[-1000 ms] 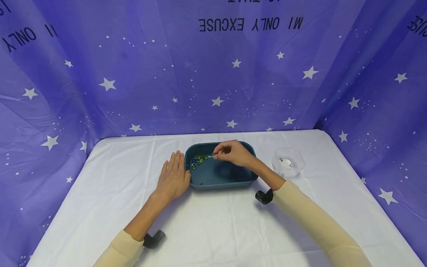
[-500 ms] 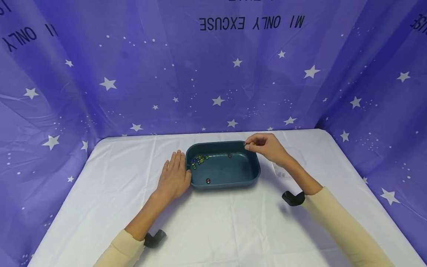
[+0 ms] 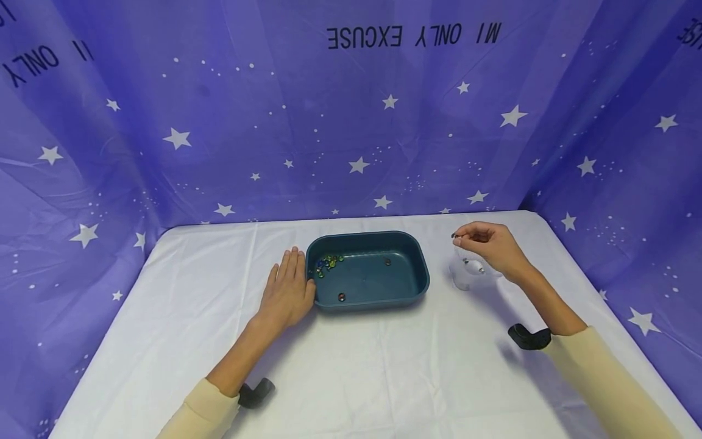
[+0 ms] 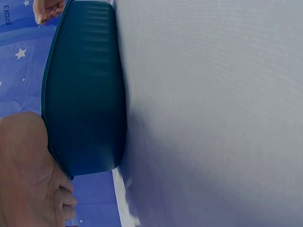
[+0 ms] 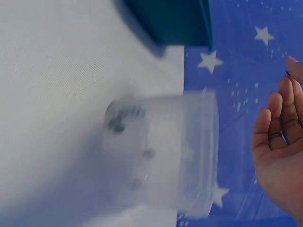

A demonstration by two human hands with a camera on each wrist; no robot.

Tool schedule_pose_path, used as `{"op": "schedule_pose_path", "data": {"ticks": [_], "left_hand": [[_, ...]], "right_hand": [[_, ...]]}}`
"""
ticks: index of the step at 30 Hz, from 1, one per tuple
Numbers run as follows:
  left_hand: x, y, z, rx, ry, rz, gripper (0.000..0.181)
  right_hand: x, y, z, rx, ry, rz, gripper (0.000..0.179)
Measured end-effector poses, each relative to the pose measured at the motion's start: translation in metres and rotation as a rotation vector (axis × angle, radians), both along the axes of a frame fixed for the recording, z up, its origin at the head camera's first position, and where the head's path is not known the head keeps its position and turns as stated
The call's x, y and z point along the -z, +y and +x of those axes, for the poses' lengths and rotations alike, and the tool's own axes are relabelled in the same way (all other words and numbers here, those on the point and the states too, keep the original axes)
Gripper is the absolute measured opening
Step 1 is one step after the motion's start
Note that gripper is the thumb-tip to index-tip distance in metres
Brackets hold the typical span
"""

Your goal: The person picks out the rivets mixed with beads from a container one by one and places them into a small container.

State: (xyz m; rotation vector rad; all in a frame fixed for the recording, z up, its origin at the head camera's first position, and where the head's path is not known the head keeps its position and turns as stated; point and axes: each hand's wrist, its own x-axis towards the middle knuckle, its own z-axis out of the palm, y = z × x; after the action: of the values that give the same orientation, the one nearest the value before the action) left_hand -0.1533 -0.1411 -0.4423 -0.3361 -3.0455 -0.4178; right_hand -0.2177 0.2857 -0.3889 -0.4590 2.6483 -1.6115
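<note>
My left hand (image 3: pixel 286 289) lies flat with straight fingers against the left end of a dark teal tray (image 3: pixel 367 305); in the left wrist view its thumb (image 4: pixel 21 137) touches the rim. Several green, yellow and blue glass marbles (image 3: pixel 329 263) cluster at the tray's left end. A brown marble (image 3: pixel 342 297) sits near the front wall, another (image 3: pixel 387 262) toward the back right. Above a clear plastic container (image 3: pixel 463 281), my right hand (image 3: pixel 493 247) pinches a small dark marble (image 3: pixel 454 235) between thumb and fingertips. Its other fingers curl loosely in the right wrist view.
Small dark pieces (image 5: pixel 125 118) show blurred through the clear container's wall. It stands right of the tray, a short gap between them. A white cloth (image 3: pixel 362 366) covers the table, and a purple star-printed curtain (image 3: pixel 307 122) surrounds its back and sides.
My right hand has lifted from inside the tray and carried the marble right, to above the clear container. Two brown marbles have rolled apart in the tray. The left hand has stayed put.
</note>
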Motion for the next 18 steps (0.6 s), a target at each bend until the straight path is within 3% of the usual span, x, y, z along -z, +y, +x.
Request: {"op": "schedule_pose_path", "data": {"ticks": [11, 18], "left_hand": [[-0.001, -0.001, 0.0, -0.003, -0.013, -0.002, 0.066], [-0.001, -0.001, 0.001, -0.002, -0.013, 0.014, 0.066]], "right_hand": [[0.015, 0.046, 0.007, 0.114, -0.052, 0.028, 0.032], [0.024, 0.06, 0.006, 0.165, -0.106, 0.064, 0.037]]}}
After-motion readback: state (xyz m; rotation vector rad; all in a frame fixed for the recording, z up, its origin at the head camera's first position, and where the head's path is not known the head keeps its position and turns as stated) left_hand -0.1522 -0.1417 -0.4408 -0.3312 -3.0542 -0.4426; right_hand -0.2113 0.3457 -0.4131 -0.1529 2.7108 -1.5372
